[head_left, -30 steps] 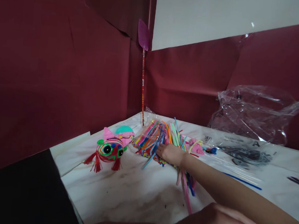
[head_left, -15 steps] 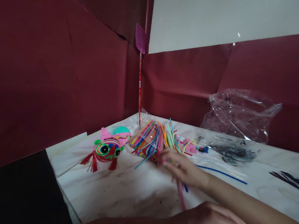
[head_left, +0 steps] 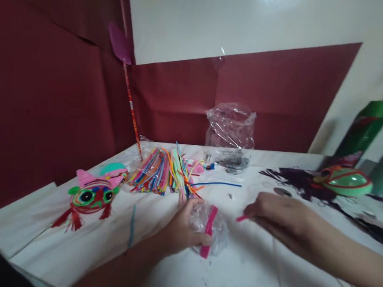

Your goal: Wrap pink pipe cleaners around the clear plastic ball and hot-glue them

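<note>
My left hand is closed around a clear, rounded plastic piece, whose exact kind I cannot make out. A bright pink pipe cleaner runs across it, with my thumb pressed on the lower part. To the right, apart from the plastic, my right hand is closed on another pink pipe cleaner; only a short end shows past the fingers. Behind my left hand lies a pile of multicoloured pipe cleaners, partly in clear wrapping.
At left sits an animal-face craft with red tassels. A light-blue pipe cleaner lies before it. A fly swatter leans in the corner. A clear bag stands behind; a green balloon and purple strands are at right.
The view has swung right. My right hand has left the pipe-cleaner pile and now holds a pink one. My left hand has come up with the clear plastic piece.
</note>
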Motion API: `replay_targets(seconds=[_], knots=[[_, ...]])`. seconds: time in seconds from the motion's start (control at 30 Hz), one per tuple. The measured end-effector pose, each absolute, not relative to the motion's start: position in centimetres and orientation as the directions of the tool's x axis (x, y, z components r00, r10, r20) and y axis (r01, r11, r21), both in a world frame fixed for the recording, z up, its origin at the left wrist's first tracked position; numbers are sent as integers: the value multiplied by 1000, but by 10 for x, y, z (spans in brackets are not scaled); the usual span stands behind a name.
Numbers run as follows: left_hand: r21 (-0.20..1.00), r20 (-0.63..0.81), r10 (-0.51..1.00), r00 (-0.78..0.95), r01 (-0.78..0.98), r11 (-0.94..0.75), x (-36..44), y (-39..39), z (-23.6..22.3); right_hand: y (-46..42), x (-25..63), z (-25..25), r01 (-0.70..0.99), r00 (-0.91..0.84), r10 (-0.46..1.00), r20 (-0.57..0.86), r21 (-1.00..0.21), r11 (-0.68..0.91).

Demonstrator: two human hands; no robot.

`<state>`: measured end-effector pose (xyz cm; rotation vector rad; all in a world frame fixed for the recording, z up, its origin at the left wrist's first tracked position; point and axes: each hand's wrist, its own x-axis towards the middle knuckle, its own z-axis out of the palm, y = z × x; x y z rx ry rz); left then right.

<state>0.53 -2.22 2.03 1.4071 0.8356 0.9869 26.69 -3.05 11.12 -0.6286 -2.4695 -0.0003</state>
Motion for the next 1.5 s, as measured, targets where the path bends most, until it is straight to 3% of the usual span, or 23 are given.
replay_targets(seconds=[0.1, 0.27, 0.7, 1.13, 1.5], knots=[[998, 39, 918, 395, 33, -57, 11, -23, 26, -34, 254, 88, 390, -781, 411, 471, -146, 909], [981, 63, 908, 413, 142, -132, 11, -26, 27, -28, 253, 77, 365, -765, 394, 509, -160, 917], [943, 56, 883, 466, 265, -200, 18, -36, 42, -31, 242, 63, 387, -803, 333, 493, 7, 922], [947, 73, 900, 430, 252, -197, 19, -36, 37, -40, 238, 68, 300, -857, 180, 483, 183, 936], [956, 76, 919, 386, 235, -178, 24, -40, 40, -40, 237, 61, 298, -848, 165, 504, 194, 935]])
